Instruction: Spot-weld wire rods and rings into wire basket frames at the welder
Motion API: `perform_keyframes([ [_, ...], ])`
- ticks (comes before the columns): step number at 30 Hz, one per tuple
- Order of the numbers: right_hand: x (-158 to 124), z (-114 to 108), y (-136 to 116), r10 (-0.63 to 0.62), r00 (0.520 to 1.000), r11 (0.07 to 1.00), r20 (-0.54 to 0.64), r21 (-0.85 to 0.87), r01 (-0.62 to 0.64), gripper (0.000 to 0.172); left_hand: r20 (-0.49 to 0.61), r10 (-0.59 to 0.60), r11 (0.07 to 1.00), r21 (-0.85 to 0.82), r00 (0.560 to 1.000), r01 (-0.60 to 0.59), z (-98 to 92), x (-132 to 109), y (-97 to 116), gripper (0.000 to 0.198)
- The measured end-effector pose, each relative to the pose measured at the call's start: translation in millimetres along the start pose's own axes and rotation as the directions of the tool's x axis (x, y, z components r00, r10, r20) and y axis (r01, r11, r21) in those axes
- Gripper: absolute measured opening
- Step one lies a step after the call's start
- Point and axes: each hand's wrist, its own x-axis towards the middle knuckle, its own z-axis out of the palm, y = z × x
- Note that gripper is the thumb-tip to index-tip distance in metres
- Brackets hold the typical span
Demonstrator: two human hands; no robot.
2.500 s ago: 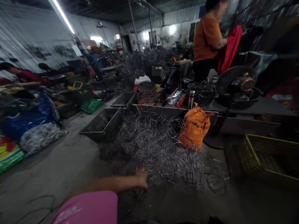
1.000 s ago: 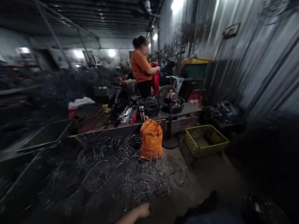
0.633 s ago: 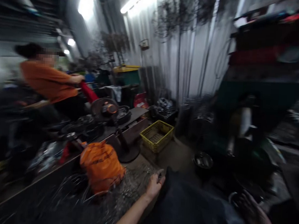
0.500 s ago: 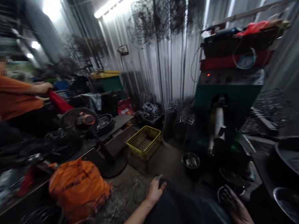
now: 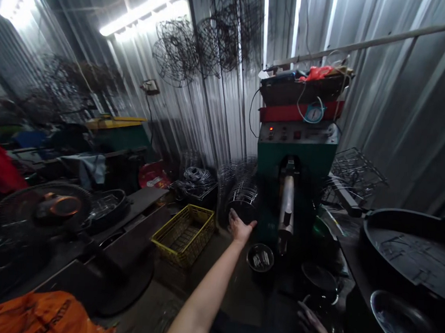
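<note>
My left hand [image 5: 240, 229] is stretched far forward with thumb and fingers apart, and I see nothing in it. Just beyond it, a stack of curved wire racks [image 5: 243, 193] stands beside the green machine [image 5: 297, 149]; whether my fingertips touch the stack I cannot tell. Low at the right, my right hand [image 5: 314, 324] has blackened fingers stretched out and holds nothing visible. It is near dark round pans [image 5: 319, 281]. Between my hands and the machine sits a metal bowl [image 5: 260, 258] with small metal pieces inside. A metal arm [image 5: 287, 204] juts from the machine toward me.
A yellow plastic crate [image 5: 183, 234] rests left of my arm. Farther left stand a fan [image 5: 56, 207] and an orange bag [image 5: 46, 314]. Large black tubs [image 5: 370, 229] and a shallow metal bowl [image 5: 397, 315] line the right side. Coiled wire [image 5: 197, 177] lies by the wall.
My view has turned to the right. My left hand has gone from my lap forward to the wire racks. My right hand stays low, near the pans.
</note>
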Motion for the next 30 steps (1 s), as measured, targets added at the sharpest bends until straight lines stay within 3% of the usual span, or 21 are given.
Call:
perform_keyframes([
  [3,5,-1,-4,0.026,0.999,1.0,0.024,-0.012,-0.026,0.04,-0.089,-0.105,0.994,-0.008,0.99,0.105,11.6,11,18,0.104],
  [6,6,-1,-7,0.06,0.997,0.998,0.04,-0.014,-0.059,0.04,-0.161,-0.124,0.992,-0.028,0.979,0.121,15.5,16,18,0.102],
  [12,-2,6,-9,0.04,0.995,0.999,0.092,0.03,-0.043,0.048,-0.243,0.044,0.995,-0.074,0.969,-0.064,2.4,21,6,0.103],
  [15,-1,8,-8,0.064,0.994,0.998,0.087,0.002,-0.064,0.046,-0.229,0.14,0.988,-0.034,0.963,-0.152,-10.8,11,-9,0.102],
  [19,0,9,-6,0.075,0.994,0.997,0.082,0.021,-0.077,0.046,-0.159,0.328,0.942,-0.015,0.931,-0.334,-28.2,-29,-51,0.095],
  [24,-4,19,-6,0.081,0.992,0.997,0.097,-0.003,-0.082,0.044,0.013,0.431,0.897,-0.118,0.902,-0.426,-39.2,-113,-102,0.093],
  [27,-16,31,-9,0.006,0.995,1.0,0.096,-0.027,-0.003,0.041,0.149,0.46,0.883,-0.184,0.876,-0.432,-43.5,-157,-117,0.095],
  [30,-38,51,-14,-0.136,0.97,0.991,0.201,0.007,0.137,0.045,0.305,0.505,0.863,-0.214,0.808,-0.458,-47.6,-183,-121,0.096],
])
